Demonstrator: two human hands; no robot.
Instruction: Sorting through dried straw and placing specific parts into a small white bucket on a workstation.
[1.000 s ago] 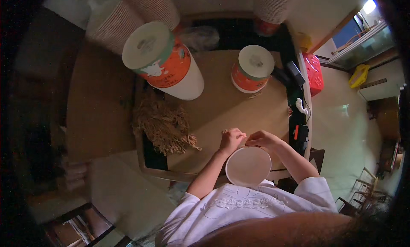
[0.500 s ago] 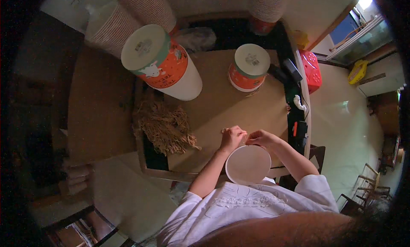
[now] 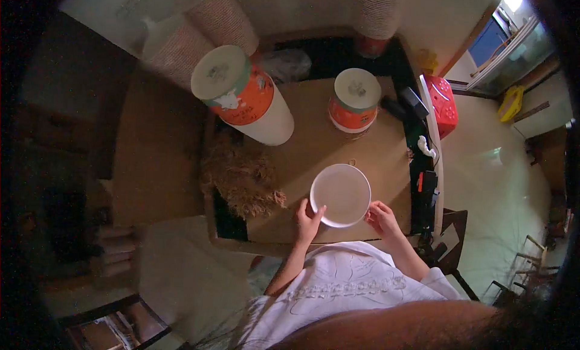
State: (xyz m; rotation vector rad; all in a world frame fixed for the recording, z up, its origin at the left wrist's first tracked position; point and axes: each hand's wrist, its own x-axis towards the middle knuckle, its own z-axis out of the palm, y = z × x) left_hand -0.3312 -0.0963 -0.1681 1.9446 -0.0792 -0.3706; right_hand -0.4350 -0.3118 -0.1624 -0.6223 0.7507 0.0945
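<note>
A white-lined paper bucket (image 3: pixel 340 196) is held in front of me over the table's near side, its round mouth facing up toward me. My left hand (image 3: pixel 308 222) grips its near-left rim, thumb inside the mouth and fingers behind the wall. At the right rim, my right hand (image 3: pixel 380 217) has its fingertips pinched together; whatever lies between them is too small to make out. A small cord loop (image 3: pixel 352 162) shows just beyond the bucket's far rim. Left of my hands lies a heap of tan twisted cords (image 3: pixel 244 181).
A tall bucket stack (image 3: pixel 254 102), orange and green, stands upside down at back left. A shorter stack (image 3: pixel 353 102) stands at back right. More nested stacks (image 3: pixel 223 17) line the back. Black devices (image 3: pixel 414 102) and an orange-and-black tool (image 3: pixel 426 182) lie along the right edge.
The bucket has moved away from me and slightly left. My hands have left its far rim: the left now holds the near-left rim, the right is at the right side.
</note>
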